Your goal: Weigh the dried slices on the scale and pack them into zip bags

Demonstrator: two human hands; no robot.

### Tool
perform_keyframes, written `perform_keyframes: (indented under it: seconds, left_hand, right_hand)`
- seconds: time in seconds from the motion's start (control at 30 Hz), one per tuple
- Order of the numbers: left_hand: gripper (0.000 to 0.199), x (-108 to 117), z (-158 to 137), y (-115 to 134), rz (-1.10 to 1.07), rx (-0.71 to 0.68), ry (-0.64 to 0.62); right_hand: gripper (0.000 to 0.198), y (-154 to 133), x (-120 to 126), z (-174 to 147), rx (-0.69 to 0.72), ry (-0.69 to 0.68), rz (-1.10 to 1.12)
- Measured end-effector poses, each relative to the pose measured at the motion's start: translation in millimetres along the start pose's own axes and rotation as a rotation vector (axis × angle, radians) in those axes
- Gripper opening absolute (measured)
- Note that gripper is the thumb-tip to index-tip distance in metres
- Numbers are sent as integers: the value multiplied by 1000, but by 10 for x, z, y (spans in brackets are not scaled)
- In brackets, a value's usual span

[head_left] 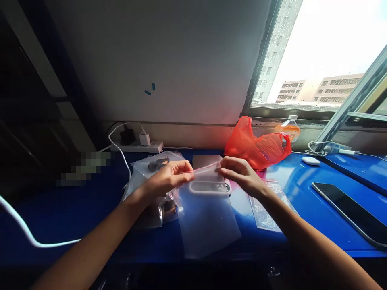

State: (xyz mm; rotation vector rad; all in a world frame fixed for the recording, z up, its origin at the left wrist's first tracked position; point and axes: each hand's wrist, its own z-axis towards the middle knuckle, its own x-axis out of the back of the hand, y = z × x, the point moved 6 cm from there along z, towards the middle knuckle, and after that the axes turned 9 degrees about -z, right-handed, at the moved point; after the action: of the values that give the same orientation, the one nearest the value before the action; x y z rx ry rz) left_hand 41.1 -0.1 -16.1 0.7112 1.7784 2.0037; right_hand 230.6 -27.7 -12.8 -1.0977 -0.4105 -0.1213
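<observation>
Head view shows a clear bag (208,225) over the blue table (99,217), in front of the person. The left hand (178,172) pinches one end of its top edge, and the right hand (242,174) pinches the other. Holding both ends likely pulls the edge straight and lets the rest spread out. I can't tell if its bottom touches the table. The phone (350,211) lies well apart, maybe to leave room.

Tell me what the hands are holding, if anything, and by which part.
A translucent plastic bag, held by its upper edge: the left hand pinches the left end and the right hand the right end.
</observation>
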Motion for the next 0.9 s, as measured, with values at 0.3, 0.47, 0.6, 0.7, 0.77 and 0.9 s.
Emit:
perform_keyframes:
  seconds: [0.3,0.47,0.6,0.7,0.77,0.9]
  left_hand:
    - [29,-106,-12,44,87,22,-12]
    - [29,-136,-17,24,82,46,-38]
    - [29,-155,5,-20,52,49,-40]
    - [29,-59,28,-14,21,5,63]
    - [28,7,35,13,28,-44,134]
    - [25,54,34,59,98,-108,195]
  right_hand:
    - [29,55,-51,-48,-14,202,170]
    - [29,7,-71,-80,52,197,77]
    - [19,9,-28,-104,77,340,19]
    - [16,38,72,-111,70,461,30]
    - [16,48,124,-109,68,481,40]
    - [17,66,132,-94,27,387,34]
